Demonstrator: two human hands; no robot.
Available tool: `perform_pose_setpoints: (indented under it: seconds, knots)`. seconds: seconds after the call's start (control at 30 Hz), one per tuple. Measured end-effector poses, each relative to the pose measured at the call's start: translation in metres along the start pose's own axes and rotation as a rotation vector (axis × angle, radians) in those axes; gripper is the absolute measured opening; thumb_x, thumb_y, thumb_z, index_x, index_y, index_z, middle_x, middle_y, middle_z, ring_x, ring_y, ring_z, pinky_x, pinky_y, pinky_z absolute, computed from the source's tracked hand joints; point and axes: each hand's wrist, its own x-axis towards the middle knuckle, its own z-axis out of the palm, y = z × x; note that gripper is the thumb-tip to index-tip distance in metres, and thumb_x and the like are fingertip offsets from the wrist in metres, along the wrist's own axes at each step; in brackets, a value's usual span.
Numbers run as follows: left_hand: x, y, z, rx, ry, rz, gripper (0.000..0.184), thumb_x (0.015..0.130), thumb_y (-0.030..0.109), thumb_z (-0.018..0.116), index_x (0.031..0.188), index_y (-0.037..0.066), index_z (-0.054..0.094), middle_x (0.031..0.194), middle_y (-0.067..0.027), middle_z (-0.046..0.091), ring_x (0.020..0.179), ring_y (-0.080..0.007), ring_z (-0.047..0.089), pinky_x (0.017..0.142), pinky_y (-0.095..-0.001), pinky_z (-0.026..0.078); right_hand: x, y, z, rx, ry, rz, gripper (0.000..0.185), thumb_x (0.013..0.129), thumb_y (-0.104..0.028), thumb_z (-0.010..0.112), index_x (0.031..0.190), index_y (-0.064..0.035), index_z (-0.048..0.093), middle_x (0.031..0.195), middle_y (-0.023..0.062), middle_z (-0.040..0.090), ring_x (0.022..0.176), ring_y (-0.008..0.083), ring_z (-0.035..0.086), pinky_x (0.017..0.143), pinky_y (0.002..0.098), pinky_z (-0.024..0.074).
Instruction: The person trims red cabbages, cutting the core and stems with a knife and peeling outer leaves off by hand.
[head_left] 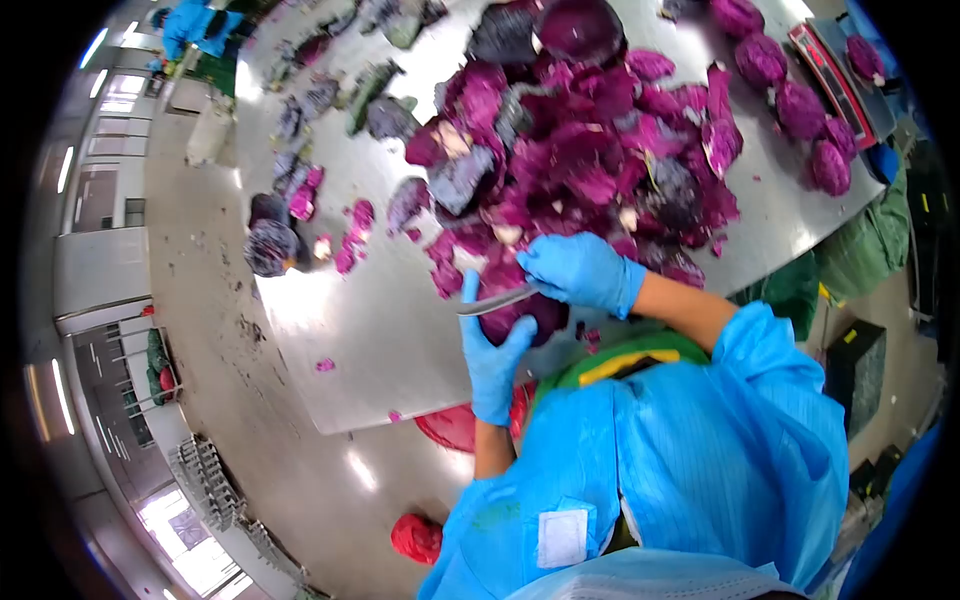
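A purple cabbage (545, 318) rests near the front of the steel table, close to my body. Wrapped around its left side is my left hand (492, 350), blue-gloved, with the thumb and fingers apart around the head. My right hand (575, 270), gloved too, is closed on a knife (497, 302) whose blade points left across the top of the cabbage. The knife's handle is hidden in the fist. Just beyond both hands lies a large heap of loose purple cabbage leaves (590, 160), with some pale stem pieces among them.
Trimmed cabbage heads (800, 110) line the table's right side beside a red-edged scale-like device (835, 85). Dark outer leaves (375, 100) and a dark cabbage head (271, 247) lie along the left. The steel table's (370, 370) front-left corner is near me. A red bag (416, 538) is on the floor.
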Motion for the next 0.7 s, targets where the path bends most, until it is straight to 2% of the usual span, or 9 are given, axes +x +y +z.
perform_pose_setpoints:
  seconds: [0.1,0.13,0.17,0.3,0.5,0.53,0.63,0.67,0.7]
  knots:
    - [-0.004,-0.015,-0.006,0.19,0.087,0.124,0.103,0.072,0.027,0.086,0.15,-0.001,0.026,0.149,-0.0165,0.037,0.135,-0.0263,0.04,0.114,-0.0387,0.031,0.0,0.027,0.008,-0.08,-0.015,0.149,0.023,0.082,-0.024,0.065,0.097,-0.0074,0.059,0.082,0.0102,0.056,0.068,0.0291,0.062,0.054,0.0403,0.0509]
    - [-0.005,-0.019,-0.009,0.192,0.086,0.1,0.106,0.07,0.032,0.087,0.149,-0.003,0.027,0.149,-0.0183,0.036,0.136,-0.0283,0.038,0.115,-0.0393,0.029,0.005,0.032,0.001,-0.101,0.004,0.319,0.028,0.081,-0.023,0.067,0.104,-0.0073,0.063,0.081,0.011,0.055,0.072,0.0292,0.062,0.058,0.04,0.0518]
    - [-0.01,-0.024,-0.009,0.142,0.102,0.076,0.103,0.07,0.03,0.087,0.148,-0.003,0.028,0.149,-0.0181,0.036,0.137,-0.0281,0.038,0.115,-0.0389,0.029,0.002,0.032,-0.008,-0.021,0.062,0.376,0.046,0.084,-0.025,0.068,0.127,-0.0091,0.06,0.089,0.0111,0.06,0.078,0.0292,0.063,0.065,0.0379,0.0531]
    - [-0.005,-0.01,0.001,0.122,0.058,0.033,0.103,0.07,0.025,0.087,0.148,-0.004,0.027,0.148,-0.0185,0.037,0.134,-0.0272,0.04,0.113,-0.0381,0.032,0.006,0.007,-0.02,0.583,-0.063,0.179,0.058,0.08,-0.033,0.078,0.129,-0.0081,0.062,0.109,0.0147,0.064,0.1,0.0277,0.062,0.089,0.0367,0.0498]
    - [0.008,-0.01,0.0,0.274,-0.012,0.03,0.102,0.07,0.028,0.084,0.149,-0.002,0.028,0.145,-0.0203,0.041,0.13,-0.0289,0.047,0.109,-0.038,0.038,0.017,0.017,-0.021,0.66,-0.288,0.279,0.048,0.076,-0.036,0.078,0.108,-0.0014,0.067,0.103,0.018,0.062,0.093,0.0309,0.064,0.083,0.0387,0.0519]
    - [0.008,-0.015,-0.003,0.326,-0.029,0.05,0.094,0.073,0.015,0.083,0.149,0.001,0.029,0.139,-0.0154,0.047,0.122,-0.0229,0.051,0.106,-0.0363,0.043,0.017,0.02,-0.018,0.609,-0.269,0.209,0.041,0.079,-0.037,0.074,0.099,-0.0018,0.066,0.104,0.0172,0.062,0.087,0.0313,0.065,0.078,0.0414,0.0527]
    - [0.008,-0.015,-0.001,0.33,-0.023,0.083,0.096,0.072,0.016,0.083,0.149,0.002,0.029,0.138,-0.0147,0.048,0.122,-0.0223,0.051,0.105,-0.0358,0.044,0.019,0.018,-0.024,0.348,-0.378,0.047,0.048,0.081,-0.036,0.071,0.117,-0.0053,0.062,0.103,0.0101,0.063,0.083,0.0301,0.066,0.067,0.0372,0.0537]
    - [0.008,-0.016,-0.001,0.335,-0.02,0.071,0.097,0.072,0.017,0.083,0.15,0.001,0.028,0.139,-0.015,0.047,0.122,-0.0226,0.051,0.105,-0.0358,0.044,0.012,0.012,-0.015,0.193,-0.18,-0.048,0.038,0.082,-0.033,0.067,0.108,-0.0065,0.062,0.093,0.0093,0.062,0.075,0.0304,0.065,0.06,0.0397,0.0518]
    - [0.008,-0.017,0.0,0.341,-0.018,0.06,0.098,0.071,0.018,0.084,0.15,0.001,0.028,0.14,-0.0153,0.046,0.123,-0.0228,0.051,0.105,-0.0358,0.043,0.01,0.007,-0.012,0.093,-0.194,-0.036,0.034,0.081,-0.032,0.067,0.103,-0.007,0.062,0.089,0.0094,0.061,0.073,0.0295,0.064,0.058,0.0401,0.0509]
